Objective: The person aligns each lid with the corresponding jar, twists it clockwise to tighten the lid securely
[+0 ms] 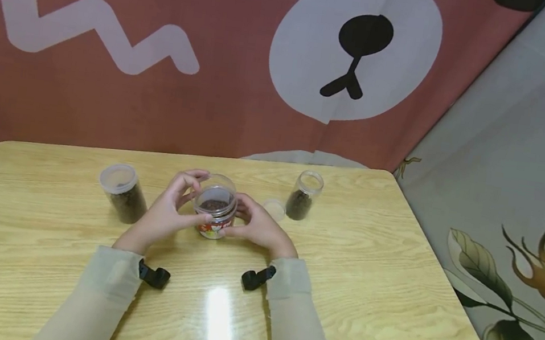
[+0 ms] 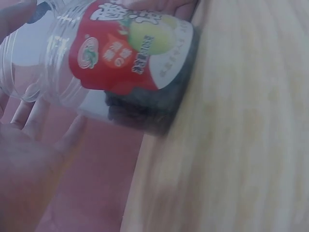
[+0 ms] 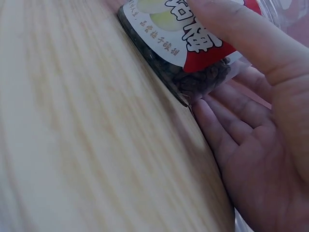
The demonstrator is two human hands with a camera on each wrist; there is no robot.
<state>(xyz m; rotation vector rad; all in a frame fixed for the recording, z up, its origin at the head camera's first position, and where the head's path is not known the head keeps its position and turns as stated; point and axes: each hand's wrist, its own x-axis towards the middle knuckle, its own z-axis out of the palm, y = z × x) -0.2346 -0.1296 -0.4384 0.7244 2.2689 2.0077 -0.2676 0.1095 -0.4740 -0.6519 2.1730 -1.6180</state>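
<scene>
Mid-table stands a clear plastic jar [image 1: 215, 227] with a red and white fruit label and dark dried pieces in its bottom. My right hand [image 1: 262, 227] holds its body, thumb across the label [image 3: 205, 50] and the other fingers round the far side. At the top, my left hand [image 1: 169, 211] grips a clear lid [image 1: 223, 179] between thumb and fingers. The lid is tilted over the jar's threaded neck [image 2: 60, 53]. Part of the left hand's fingers is hidden behind the lid.
On the left stands a lidded clear jar [image 1: 128, 203] of dark contents. An uncovered clear jar [image 1: 300, 202], partly filled with dark pieces, stands at the right, with a translucent lid [image 1: 274, 209] lying beside it. A printed red cloth [image 1: 197, 114] hangs behind the wooden table [image 1: 379, 299].
</scene>
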